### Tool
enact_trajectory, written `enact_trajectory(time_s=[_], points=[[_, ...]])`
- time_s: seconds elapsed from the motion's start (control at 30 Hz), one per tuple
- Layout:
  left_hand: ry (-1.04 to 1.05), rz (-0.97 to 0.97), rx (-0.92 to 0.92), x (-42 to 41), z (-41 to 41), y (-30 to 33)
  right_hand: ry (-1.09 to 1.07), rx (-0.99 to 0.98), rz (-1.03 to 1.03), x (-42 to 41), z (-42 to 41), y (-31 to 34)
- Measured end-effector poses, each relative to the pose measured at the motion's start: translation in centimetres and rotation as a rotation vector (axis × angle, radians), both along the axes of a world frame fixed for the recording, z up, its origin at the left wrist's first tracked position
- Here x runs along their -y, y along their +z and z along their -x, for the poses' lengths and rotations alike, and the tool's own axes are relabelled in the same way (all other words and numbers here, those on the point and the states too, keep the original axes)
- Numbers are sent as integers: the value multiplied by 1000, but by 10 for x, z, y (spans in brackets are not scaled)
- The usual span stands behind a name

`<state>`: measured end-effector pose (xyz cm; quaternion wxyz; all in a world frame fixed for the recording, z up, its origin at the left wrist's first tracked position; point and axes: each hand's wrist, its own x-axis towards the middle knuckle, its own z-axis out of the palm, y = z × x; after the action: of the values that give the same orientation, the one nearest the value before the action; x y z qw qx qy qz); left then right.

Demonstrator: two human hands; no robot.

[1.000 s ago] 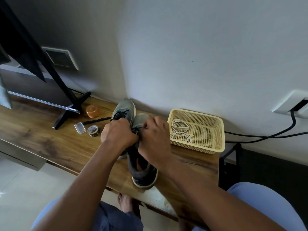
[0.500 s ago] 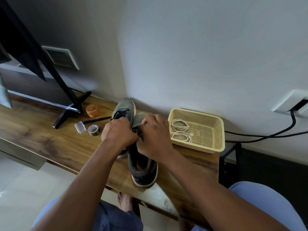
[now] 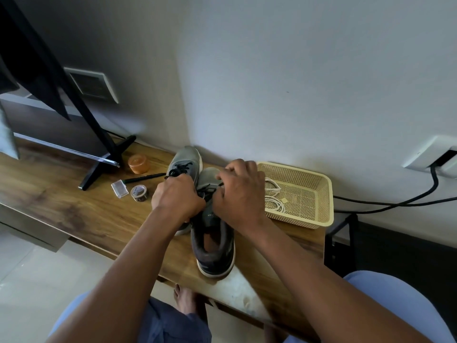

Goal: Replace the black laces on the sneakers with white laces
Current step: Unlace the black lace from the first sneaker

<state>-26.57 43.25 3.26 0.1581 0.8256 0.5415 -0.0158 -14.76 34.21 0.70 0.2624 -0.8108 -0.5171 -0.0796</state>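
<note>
Two grey sneakers sit side by side on the wooden table, toes toward the wall. The left hand and right hand are curled over the black laces of the nearer sneaker. The farther sneaker is laced. White laces lie in a yellow basket at the table's right edge.

Setting: a home room. A flat-screen television on black angled legs is standing on a long wood-grain bench against a painted wall, pale tiled floor showing below.
</note>
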Motion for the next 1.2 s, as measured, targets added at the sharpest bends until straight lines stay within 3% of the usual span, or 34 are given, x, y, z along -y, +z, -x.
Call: enact_trajectory(time_s=[0.2,0.4,0.47,0.8,1.07,1.2], points=[[-7,-4,7,0,1,1,217,151,235,3,18,-15],[-28,-10,-10,0,0,2,-59,-28,-69,-1,4,-3],[-37,-3,-7,2,-1,1,-121,-52,-88,1,0,-2],[-37,-2,0,4,-2,5,142,138,242,3,15,-14],[2,-40,-20,5,-2,4,-96,-97,-116,1,2,-3],[-9,-27,-22,6,-2,4,-164,-117,-55,2,-2,3]])
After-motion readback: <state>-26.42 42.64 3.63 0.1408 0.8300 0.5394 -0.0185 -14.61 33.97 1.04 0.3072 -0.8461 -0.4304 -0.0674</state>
